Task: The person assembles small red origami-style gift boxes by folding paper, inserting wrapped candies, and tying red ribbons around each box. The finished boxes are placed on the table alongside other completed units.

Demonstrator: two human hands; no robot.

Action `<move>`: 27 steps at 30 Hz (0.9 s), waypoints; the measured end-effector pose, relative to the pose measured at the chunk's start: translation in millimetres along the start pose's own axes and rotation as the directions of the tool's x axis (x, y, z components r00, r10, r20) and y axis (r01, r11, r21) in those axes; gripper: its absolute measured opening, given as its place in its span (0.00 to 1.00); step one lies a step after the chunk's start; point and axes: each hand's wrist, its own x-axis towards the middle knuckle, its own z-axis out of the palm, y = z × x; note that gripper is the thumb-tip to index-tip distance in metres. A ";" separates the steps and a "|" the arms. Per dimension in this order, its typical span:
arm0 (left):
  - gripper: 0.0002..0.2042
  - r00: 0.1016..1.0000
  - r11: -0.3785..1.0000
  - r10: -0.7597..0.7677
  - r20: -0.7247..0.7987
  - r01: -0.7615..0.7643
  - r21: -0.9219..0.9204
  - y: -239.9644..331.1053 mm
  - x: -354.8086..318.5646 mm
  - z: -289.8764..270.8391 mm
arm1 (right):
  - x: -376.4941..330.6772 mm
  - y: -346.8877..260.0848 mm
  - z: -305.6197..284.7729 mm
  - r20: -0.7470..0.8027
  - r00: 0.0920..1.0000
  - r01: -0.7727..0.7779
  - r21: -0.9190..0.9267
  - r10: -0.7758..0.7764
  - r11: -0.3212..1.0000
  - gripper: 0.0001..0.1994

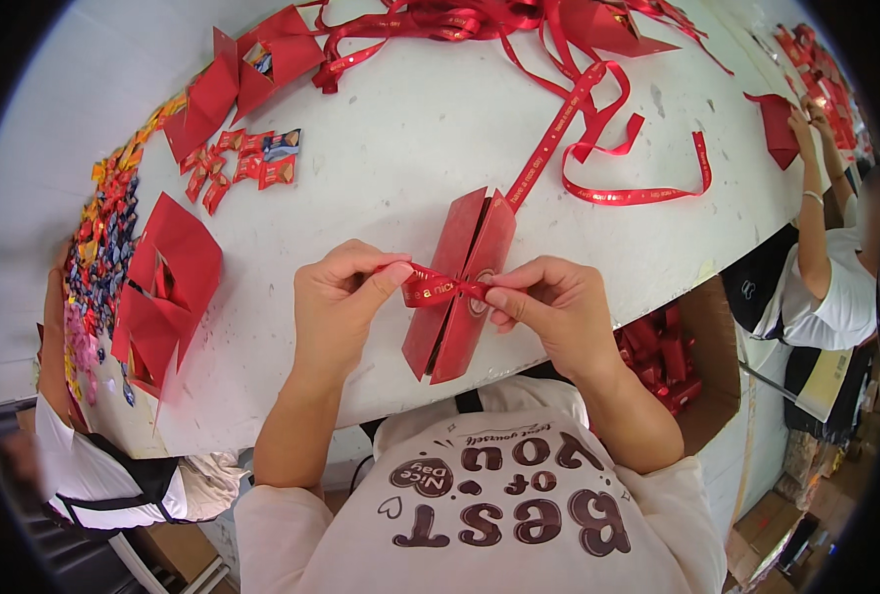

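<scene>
Far left: heap of wrapped sweets (113, 243), mixed colours, along the counter (361, 148) edge. Just right of it, an open red box (195, 255); beyond that box, a small cluster of red and blue wrapped pieces (278, 171). Left hand (336, 307): grip together, thumb and forefinger clamped on red ribbon (428, 287) with gold print. Long red box (487, 252) between the hands, slanted, at the near side, ribbon around its middle. Right hand (567, 312): grip pinched on ribbon beside the knot. Further right, open carton (714, 356) containing red boxes (658, 361); beyond, a co-worker (836, 297) handles a red piece (779, 129).
</scene>
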 end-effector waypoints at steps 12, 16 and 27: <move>0.04 0.939 0.941 -0.330 -0.094 0.319 -0.116 -7.4 -1.7 -3.9 | 11.2 13.0 -26.1 -0.035 0.981 -0.189 0.051 0.191 0.981 0.05; 0.11 0.936 0.936 -0.344 -0.071 0.336 -0.110 -14.2 -0.5 -6.3 | 3.6 13.1 -39.5 0.075 0.969 -0.239 0.058 0.235 0.969 0.11; 0.17 0.818 0.973 0.172 -0.549 -0.228 -0.036 -42.2 -69.9 -83.5 | 71.9 -28.5 -14.6 0.767 0.557 0.763 -0.624 -0.317 -0.170 0.24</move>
